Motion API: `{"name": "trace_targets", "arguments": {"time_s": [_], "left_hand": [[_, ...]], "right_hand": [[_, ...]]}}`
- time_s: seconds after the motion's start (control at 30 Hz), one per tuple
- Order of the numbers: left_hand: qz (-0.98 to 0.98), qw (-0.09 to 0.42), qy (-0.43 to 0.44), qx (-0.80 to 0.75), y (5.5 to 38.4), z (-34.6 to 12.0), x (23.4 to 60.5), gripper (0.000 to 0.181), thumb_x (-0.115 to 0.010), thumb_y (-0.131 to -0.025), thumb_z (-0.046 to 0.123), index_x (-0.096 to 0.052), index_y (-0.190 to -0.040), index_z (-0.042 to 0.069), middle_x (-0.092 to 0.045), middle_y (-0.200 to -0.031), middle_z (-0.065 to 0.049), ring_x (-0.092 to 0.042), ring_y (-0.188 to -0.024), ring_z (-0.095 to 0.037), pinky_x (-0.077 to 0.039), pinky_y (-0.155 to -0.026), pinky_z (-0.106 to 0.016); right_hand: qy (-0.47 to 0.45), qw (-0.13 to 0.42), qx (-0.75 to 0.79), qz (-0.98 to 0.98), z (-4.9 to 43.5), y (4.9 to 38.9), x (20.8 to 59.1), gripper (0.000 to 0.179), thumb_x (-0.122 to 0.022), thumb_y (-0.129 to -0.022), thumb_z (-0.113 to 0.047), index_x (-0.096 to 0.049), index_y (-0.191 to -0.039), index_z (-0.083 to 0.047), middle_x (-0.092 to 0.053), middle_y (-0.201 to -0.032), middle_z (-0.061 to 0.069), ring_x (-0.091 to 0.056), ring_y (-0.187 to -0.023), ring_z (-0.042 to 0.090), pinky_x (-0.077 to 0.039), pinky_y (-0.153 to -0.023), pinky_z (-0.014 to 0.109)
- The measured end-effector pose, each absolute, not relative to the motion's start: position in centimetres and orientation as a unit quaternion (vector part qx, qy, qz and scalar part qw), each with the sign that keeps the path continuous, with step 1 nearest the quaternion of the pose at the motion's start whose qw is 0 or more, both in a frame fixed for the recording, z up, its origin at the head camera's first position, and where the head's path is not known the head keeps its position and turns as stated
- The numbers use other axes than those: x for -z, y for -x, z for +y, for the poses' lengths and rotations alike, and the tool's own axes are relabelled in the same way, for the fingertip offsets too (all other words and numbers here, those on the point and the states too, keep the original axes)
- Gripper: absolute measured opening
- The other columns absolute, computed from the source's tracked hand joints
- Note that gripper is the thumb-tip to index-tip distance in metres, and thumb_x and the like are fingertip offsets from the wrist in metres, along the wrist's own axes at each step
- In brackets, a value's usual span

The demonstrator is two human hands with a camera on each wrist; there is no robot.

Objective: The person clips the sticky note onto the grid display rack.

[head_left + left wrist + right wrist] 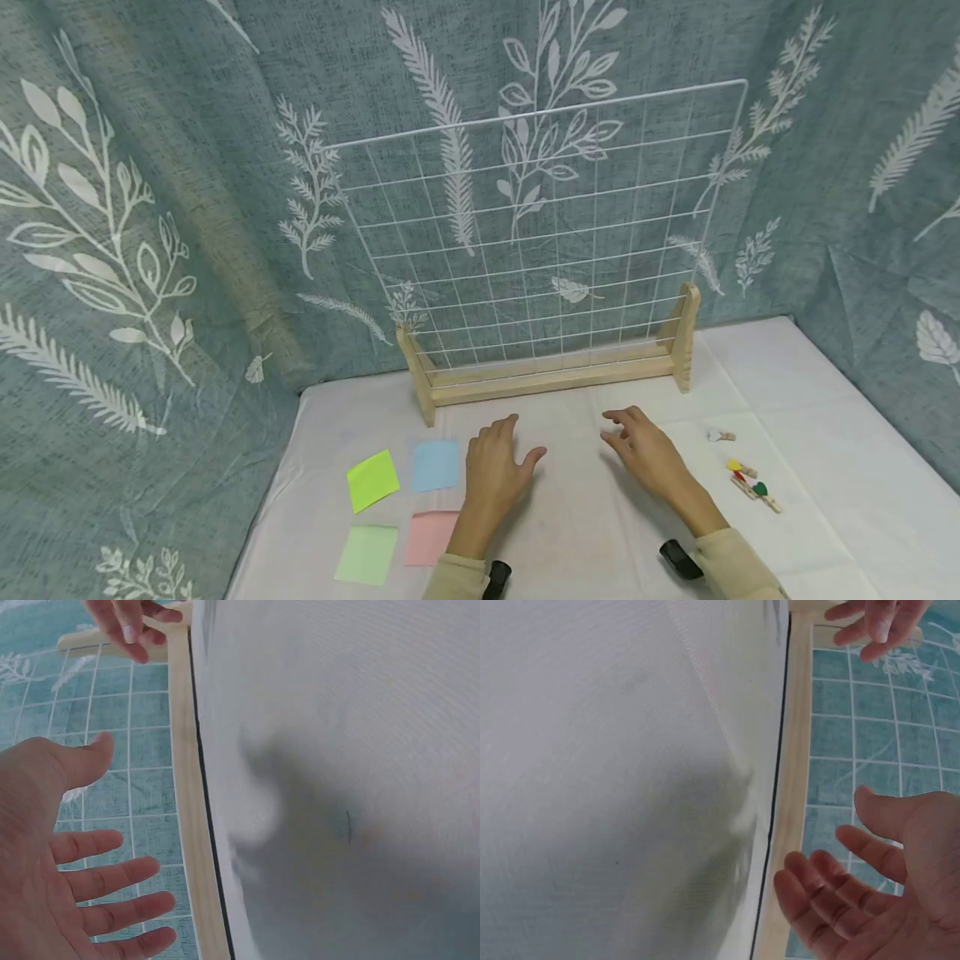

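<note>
A white wire grid (536, 242) stands upright in a pale wooden stand (555, 382) at the back of the table. In front of it my left hand (495, 471) hovers above the cloth, fingers spread and thumb out to the right. My right hand (648, 454) is held to its right, the fingers loosely bent. Neither hand holds anything. Left of my left hand lie a bright green sticky note (372, 481), a blue one (435, 465), a pink one (431, 537) and a pale green one (367, 553). The wrist views show both palms with bare fingers.
Small wooden clothespins lie at the right: one with a white heart (720, 435), one with a yellow top (741, 467), and others with red (742, 484) and green (767, 497) tops. White cloth (570, 533) covers the table. A leaf-patterned curtain (225, 208) hangs around it.
</note>
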State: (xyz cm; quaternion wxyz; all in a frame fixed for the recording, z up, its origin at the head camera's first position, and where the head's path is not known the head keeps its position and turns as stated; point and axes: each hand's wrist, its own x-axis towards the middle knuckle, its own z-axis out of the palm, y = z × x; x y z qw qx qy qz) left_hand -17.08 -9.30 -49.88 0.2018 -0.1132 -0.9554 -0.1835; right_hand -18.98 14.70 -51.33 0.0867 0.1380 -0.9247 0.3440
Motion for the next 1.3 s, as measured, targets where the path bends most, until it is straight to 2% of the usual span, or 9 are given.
{"name": "trace_targets", "arguments": {"time_s": [0.17, 0.37, 0.63, 0.93, 1.13, 1.3], "left_hand": [[-0.955, 0.187, 0.114, 0.200, 17.0, -9.6, 49.7, 0.058, -0.079, -0.081, 0.041, -0.064, -0.121, 0.002, -0.068, -0.113, -0.014, -0.064, -0.097, -0.032, -0.054, -0.077, -0.044], [-0.946, 0.143, 0.112, 0.270, 16.7, -10.7, 49.2, 0.056, -0.078, -0.083, 0.038, -0.063, -0.124, 0.002, -0.069, -0.112, -0.016, -0.066, -0.099, -0.034, -0.056, -0.081, -0.048], [-0.931, 0.082, 0.095, 0.342, 16.4, -12.4, 48.5, 0.056, -0.074, -0.087, 0.037, -0.060, -0.129, 0.003, -0.067, -0.118, -0.016, -0.064, -0.107, -0.036, -0.056, -0.086, -0.051], [-0.916, 0.041, 0.099, 0.387, 16.2, -14.1, 48.6, 0.051, -0.073, -0.089, 0.030, -0.060, -0.128, 0.000, -0.066, -0.120, -0.018, -0.064, -0.104, -0.038, -0.057, -0.079, -0.050], [-0.893, -0.007, 0.119, 0.434, 16.1, -15.1, 48.5, 0.045, -0.073, -0.090, 0.023, -0.061, -0.125, -0.002, -0.066, -0.118, -0.021, -0.063, -0.103, -0.039, -0.058, -0.078, -0.046], [-0.891, -0.019, 0.117, 0.439, 15.5, -16.3, 48.4, 0.041, -0.073, -0.090, 0.019, -0.061, -0.123, -0.003, -0.066, -0.117, -0.022, -0.064, -0.101, -0.040, -0.058, -0.077, -0.046]], "right_hand": [[-0.137, 0.103, -0.348, -0.922, 14.9, 19.0, 51.4, 0.022, -0.070, -0.091, -0.014, -0.069, -0.111, -0.004, -0.064, -0.102, 0.009, -0.063, -0.078, 0.018, -0.054, -0.065, 0.035], [-0.123, 0.120, -0.339, -0.925, 15.6, 18.7, 51.2, 0.009, -0.073, -0.088, -0.011, -0.074, -0.097, -0.009, -0.067, -0.090, 0.002, -0.064, -0.075, 0.017, -0.053, -0.063, 0.034], [-0.079, 0.121, -0.327, -0.934, 17.0, 18.3, 51.4, 0.008, -0.075, -0.086, -0.011, -0.074, -0.093, -0.008, -0.070, -0.084, 0.002, -0.061, -0.068, 0.014, -0.048, -0.056, 0.030], [-0.049, 0.111, -0.330, -0.936, 19.2, 17.7, 51.2, 0.010, -0.076, -0.086, -0.012, -0.075, -0.094, -0.007, -0.071, -0.085, 0.004, -0.063, -0.070, 0.017, -0.047, -0.053, 0.029], [-0.022, 0.106, -0.324, -0.940, 21.1, 16.8, 50.8, 0.015, -0.076, -0.086, -0.019, -0.075, -0.096, -0.007, -0.071, -0.085, 0.002, -0.063, -0.072, 0.017, -0.046, -0.052, 0.026], [-0.004, 0.116, -0.322, -0.940, 22.7, 15.9, 50.4, 0.019, -0.078, -0.084, -0.021, -0.076, -0.096, -0.007, -0.071, -0.083, 0.001, -0.062, -0.072, 0.018, -0.045, -0.053, 0.026]]}}
